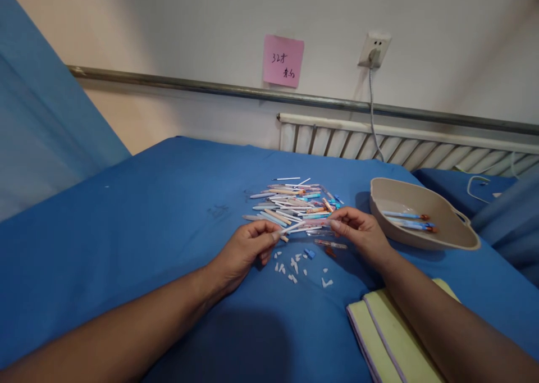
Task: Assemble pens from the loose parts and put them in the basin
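Over the blue cloth, my left hand (255,240) pinches a thin white pen refill (293,227). Between thumb and fingers, my right hand (361,231) grips a clear pinkish pen barrel (315,223). Refill and barrel meet between the hands; whether one is inside the other I cannot tell. Just behind them lies a pile of pen parts (290,200), with white refills and coloured barrels mixed. Small white tips (295,265) are scattered in front, near a blue cap (309,254) and a brown cap (330,252). Another patterned barrel (330,244) lies below my right hand.
On the right stands a beige basin (457,240) holding several blue pens (406,223). A folded yellow-green cloth (391,327) lies under my right forearm. Behind the blue-covered table (168,203) are a radiator (337,138), a rail and a plugged-in cable (371,102).
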The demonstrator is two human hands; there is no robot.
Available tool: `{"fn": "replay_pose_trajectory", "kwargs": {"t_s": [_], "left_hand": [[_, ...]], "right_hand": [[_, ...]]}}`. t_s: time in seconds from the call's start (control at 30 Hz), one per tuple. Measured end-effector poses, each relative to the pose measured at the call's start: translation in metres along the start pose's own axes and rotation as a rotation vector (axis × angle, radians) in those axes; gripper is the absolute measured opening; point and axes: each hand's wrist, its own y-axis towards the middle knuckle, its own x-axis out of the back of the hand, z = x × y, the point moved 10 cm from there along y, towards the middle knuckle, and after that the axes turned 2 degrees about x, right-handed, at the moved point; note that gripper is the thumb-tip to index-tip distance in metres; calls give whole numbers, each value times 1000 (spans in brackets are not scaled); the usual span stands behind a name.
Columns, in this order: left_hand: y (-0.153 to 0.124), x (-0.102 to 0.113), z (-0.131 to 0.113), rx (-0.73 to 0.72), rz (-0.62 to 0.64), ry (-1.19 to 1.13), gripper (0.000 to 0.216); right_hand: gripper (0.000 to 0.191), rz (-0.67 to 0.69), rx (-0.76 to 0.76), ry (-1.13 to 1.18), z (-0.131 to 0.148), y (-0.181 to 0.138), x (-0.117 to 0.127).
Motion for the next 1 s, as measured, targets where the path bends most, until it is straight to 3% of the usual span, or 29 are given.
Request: {"fn": "replay_pose_trajectory", "kwargs": {"t_s": [0.63,0.83,1.0], "left_hand": [[-2,-2,3,27,22,-6,15],[-3,0,0,32,-15,-39,27],[-4,-5,3,60,28,-107,23]], "right_hand": [[28,-12,-31,-9,-2,0,2],[25,-17,-6,-20,-1,-1,2],[26,-11,-19,-9,-2,-1,1]]}}
